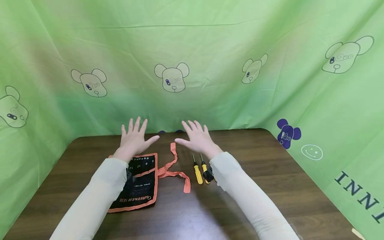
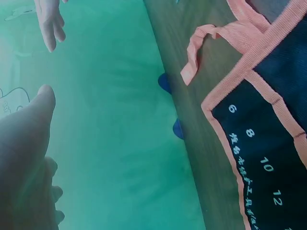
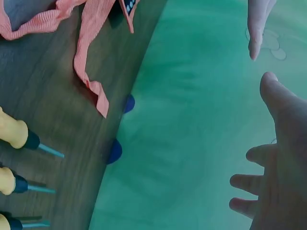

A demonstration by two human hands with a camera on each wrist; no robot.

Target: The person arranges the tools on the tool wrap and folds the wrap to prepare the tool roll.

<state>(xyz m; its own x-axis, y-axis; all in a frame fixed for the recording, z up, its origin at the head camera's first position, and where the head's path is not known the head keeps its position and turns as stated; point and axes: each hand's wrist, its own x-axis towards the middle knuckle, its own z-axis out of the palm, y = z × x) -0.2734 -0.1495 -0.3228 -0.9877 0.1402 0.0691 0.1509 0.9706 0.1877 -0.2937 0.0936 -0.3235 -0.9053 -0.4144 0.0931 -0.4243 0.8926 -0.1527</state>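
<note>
Both hands hover over the far part of the table with fingers spread and nothing held. My left hand [image 1: 133,141] is above the far end of a black tool pouch [image 1: 141,190] with orange edging, numbered pockets and orange tie straps [image 1: 168,169]. The sleeve hides part of the pouch's left side. My right hand [image 1: 199,138] is beyond the yellow-handled screwdrivers [image 1: 198,174], which lie side by side right of the straps. In the right wrist view three screwdrivers [image 3: 13,129] show; the right forearm covers some of them in the head view.
The brown wooden table [image 1: 270,186] has rounded far corners. A green cloth [image 1: 210,100] printed with bear heads hangs behind it and along both sides. A small pale object [image 1: 358,234] shows at the table's lower right edge.
</note>
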